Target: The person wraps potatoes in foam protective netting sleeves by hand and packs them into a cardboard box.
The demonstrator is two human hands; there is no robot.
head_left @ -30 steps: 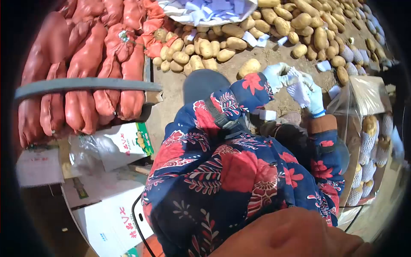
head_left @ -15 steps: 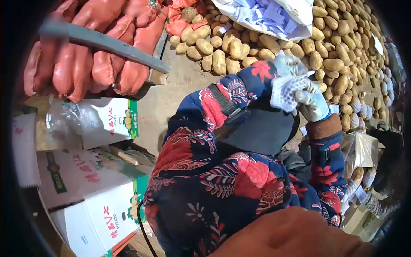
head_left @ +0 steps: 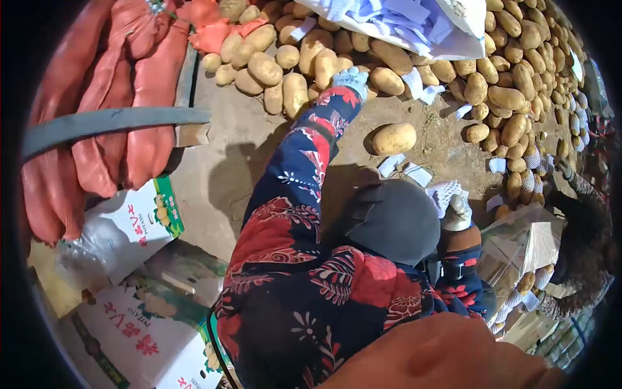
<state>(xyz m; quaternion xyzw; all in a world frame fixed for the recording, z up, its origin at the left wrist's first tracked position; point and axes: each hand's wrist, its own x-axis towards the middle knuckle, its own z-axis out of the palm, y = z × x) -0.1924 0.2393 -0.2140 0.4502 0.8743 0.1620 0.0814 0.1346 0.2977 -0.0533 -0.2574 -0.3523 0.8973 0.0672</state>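
My left hand (head_left: 350, 80), in a pale blue glove, reaches out to the near edge of the potato pile (head_left: 387, 82). It touches or hovers just over the potatoes there; its fingertips are partly hidden, so a grip cannot be made out. Close to my body on the right, my gloved right hand (head_left: 459, 212) is closed on a white foam net sleeve (head_left: 442, 196). A single potato (head_left: 394, 139) lies on the ground between the hands. Two small pale pieces (head_left: 391, 165) rest just below it.
An open white sack (head_left: 457, 29) of bluish-white pieces stands on the pile. Red mesh bags (head_left: 152, 97) lie left behind a grey bar (head_left: 116, 123). Printed potato cartons (head_left: 139, 223) are below. Net-wrapped potatoes (head_left: 528, 185) and another person's sleeve (head_left: 583, 188) are at right.
My hands have parted: the left moved away up and left to the pile, the right came down toward my body with the foam net sleeve. The view has shifted, and the lone potato now shows.
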